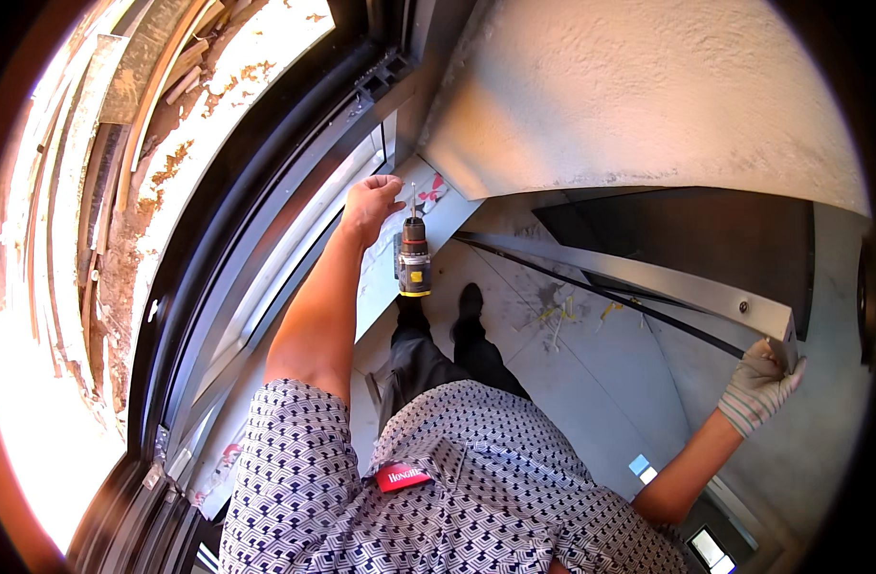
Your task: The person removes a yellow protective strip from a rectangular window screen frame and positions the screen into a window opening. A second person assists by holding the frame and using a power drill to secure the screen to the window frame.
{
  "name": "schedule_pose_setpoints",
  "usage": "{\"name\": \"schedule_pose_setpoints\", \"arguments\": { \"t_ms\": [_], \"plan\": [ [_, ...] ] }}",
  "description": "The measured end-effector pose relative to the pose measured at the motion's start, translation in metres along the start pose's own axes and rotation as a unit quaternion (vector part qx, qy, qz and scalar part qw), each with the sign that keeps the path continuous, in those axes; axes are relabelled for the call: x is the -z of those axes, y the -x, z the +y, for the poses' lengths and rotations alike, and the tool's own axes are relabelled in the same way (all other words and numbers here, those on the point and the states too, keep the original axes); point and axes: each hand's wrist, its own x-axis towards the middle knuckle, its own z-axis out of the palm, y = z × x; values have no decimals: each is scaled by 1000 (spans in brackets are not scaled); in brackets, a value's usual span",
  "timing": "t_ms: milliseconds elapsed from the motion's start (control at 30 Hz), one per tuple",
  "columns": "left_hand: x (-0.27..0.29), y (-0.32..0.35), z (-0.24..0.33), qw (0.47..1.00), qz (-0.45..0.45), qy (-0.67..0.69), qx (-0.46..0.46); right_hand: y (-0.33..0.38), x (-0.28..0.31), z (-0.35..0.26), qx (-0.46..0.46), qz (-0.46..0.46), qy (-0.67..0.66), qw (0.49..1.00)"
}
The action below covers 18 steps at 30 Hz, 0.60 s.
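Observation:
My bare left hand (pixel 371 206) reaches forward to the grey metal sill (pixel 385 277) at the foot of the dark window frame (pixel 266 191), its fingers curled against the sill's far end. Just right of that hand a cordless drill (pixel 414 260) with a yellow base lies on the sill, its bit pointing away from me. I see no fingers around the drill. My right hand (pixel 758 387), in a striped knit glove, grips the near end of a long grey metal profile (pixel 648 279) that runs back toward the sill corner.
A rough plastered wall (pixel 648 86) rises above the profile, with a dark opening (pixel 706 239) below it. The concrete floor (pixel 572 373) carries yellow scraps. My black shoes (pixel 469 301) stand near the sill. Planks and rubble (pixel 151 86) lie outside the window.

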Motion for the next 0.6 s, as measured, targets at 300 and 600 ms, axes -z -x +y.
{"name": "schedule_pose_setpoints", "arguments": {
  "t_ms": [300,600],
  "plan": [
    [0,-16,-6,1000,-3,21,21,-5,8,-9,-20,-2,37,999],
    [5,-24,1,996,-73,44,37,-11,16,-3,108,-48,175,977]
  ]
}}
